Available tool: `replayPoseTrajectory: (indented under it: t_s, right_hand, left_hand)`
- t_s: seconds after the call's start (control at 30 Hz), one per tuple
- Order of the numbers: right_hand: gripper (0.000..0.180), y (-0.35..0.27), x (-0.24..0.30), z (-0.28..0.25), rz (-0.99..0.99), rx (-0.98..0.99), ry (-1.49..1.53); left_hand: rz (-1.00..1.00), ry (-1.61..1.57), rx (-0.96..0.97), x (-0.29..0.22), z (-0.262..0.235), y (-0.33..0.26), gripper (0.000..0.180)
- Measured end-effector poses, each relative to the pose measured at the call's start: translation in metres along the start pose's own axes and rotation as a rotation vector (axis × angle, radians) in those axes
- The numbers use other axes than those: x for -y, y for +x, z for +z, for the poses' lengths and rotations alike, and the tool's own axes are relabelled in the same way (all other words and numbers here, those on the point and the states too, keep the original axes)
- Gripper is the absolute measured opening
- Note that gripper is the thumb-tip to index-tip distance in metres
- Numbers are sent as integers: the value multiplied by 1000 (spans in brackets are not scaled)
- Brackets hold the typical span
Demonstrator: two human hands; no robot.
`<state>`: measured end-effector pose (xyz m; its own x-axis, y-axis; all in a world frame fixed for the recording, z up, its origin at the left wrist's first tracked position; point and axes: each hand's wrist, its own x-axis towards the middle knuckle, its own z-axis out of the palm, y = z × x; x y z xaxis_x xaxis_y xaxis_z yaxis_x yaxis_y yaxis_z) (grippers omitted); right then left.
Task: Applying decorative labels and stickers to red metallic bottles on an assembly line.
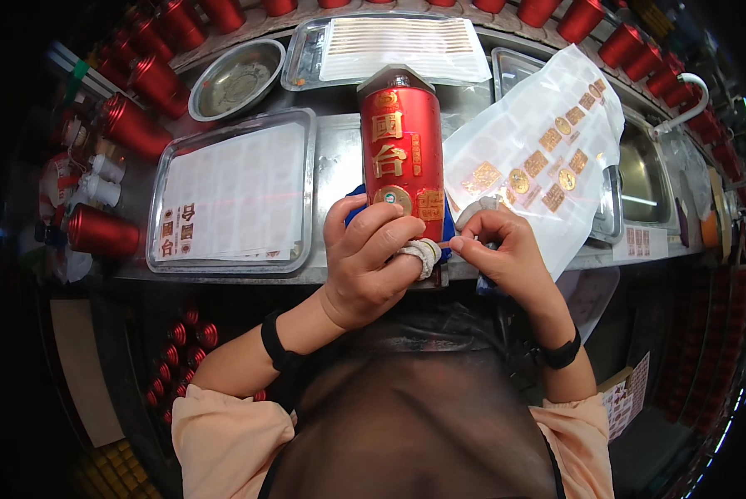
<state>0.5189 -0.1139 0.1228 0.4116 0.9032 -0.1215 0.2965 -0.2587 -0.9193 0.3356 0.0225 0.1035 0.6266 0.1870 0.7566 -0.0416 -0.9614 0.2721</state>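
Left hand [363, 259] curled around the base of a tall red cylindrical bottle with gold emblems [401, 154], lying on the steel worktop [336, 154] and pointing away from the person; its taped index finger presses the bottle's front. Right hand [506, 249], just beside it, pinches a small sticker between thumb and fingertips. Wrists bent inward, black bands on both. A white sheet of gold stickers [539, 158] lies beyond the right hand; a shallow metal tray of label sheets [231, 195] lies left of the left hand.

The bottle [400, 150] is glossy red with gold characters and round seals. The sticker sheet [535, 158] is white with gold-and-red labels
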Motion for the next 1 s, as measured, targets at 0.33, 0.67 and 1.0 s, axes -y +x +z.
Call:
replayPoseTrajectory:
  t_s: [0.33,0.67,1.0]
  right_hand:
    - [15,-3,14,-1,11,62,49]
    - [15,0,6,0,-4,61,81]
    - [12,4,7,4,21,72,78]
  left_hand:
    - [-223,-180,-124,14,0,-33,45]
    - [-43,22,13,2,-8,-5,28]
    - [-235,-198,-150,10,4,-31,45]
